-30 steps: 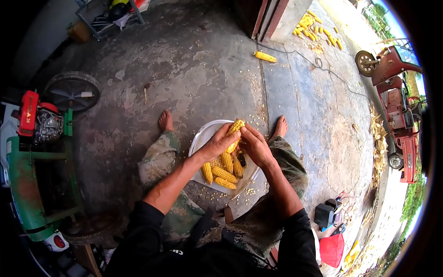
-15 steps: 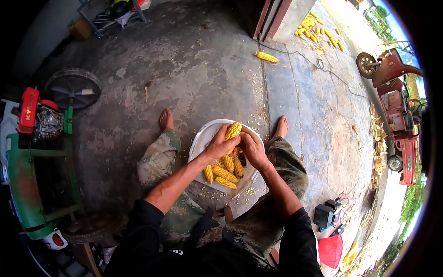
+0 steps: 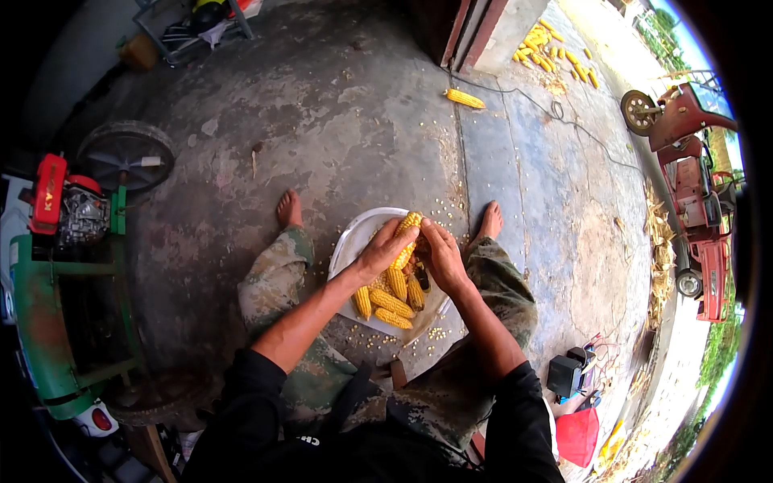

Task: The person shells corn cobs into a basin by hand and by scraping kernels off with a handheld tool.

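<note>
Between my legs a white basin [image 3: 345,251] holds several yellow corn cobs [image 3: 393,304] and loose kernels. My left hand [image 3: 382,251] is wrapped round a yellow corn cob [image 3: 408,233], which is tilted above the basin. At the cob's right side is my right hand [image 3: 443,256], its fingers closed, with thumb and fingertips against the cob. The palm side of my right hand is hidden.
One cob [image 3: 465,98] lies on the concrete floor ahead, near a cable [image 3: 555,113]. More cobs [image 3: 538,50] are heaped by the doorway. A green machine [image 3: 48,322] with a red engine stands left, a red vehicle [image 3: 688,153] at far right.
My right hand has shifted slightly against the cob, its fingers curling over it and then drawing back to its right side. My left hand keeps its hold, with the cob a little more upright.
</note>
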Demonstrator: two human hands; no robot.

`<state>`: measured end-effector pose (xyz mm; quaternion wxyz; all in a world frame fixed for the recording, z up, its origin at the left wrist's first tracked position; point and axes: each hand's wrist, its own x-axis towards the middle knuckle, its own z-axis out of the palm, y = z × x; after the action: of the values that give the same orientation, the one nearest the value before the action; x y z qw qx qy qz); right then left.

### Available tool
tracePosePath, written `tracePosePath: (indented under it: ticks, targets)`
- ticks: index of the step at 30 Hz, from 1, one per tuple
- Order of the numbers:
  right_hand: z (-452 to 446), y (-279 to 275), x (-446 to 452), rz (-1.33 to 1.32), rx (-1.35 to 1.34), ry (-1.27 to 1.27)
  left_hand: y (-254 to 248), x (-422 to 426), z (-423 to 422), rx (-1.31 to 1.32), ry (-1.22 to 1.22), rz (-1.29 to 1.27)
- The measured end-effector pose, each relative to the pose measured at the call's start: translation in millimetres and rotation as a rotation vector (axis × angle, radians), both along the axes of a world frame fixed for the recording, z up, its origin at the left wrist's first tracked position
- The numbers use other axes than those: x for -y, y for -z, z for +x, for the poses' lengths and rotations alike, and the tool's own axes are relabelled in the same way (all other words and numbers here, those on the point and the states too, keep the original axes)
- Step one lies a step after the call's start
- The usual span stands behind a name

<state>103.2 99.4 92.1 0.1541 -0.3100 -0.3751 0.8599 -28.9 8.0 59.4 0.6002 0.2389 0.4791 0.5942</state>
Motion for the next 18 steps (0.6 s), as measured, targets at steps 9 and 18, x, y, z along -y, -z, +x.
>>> tracePosePath:
  ticks: [9, 18]
  targets:
    - [2.5, 21.7, 4.4, 0.282, 0.007, -0.038, 19.3, 4.5, 5.5, -0.079, -0.063, 0.035]
    - [1.9, 17.0, -1.2, 0.186, 0.052, -0.099, -6.3, 4.6, -1.7, -0.001, -0.009, -0.016]
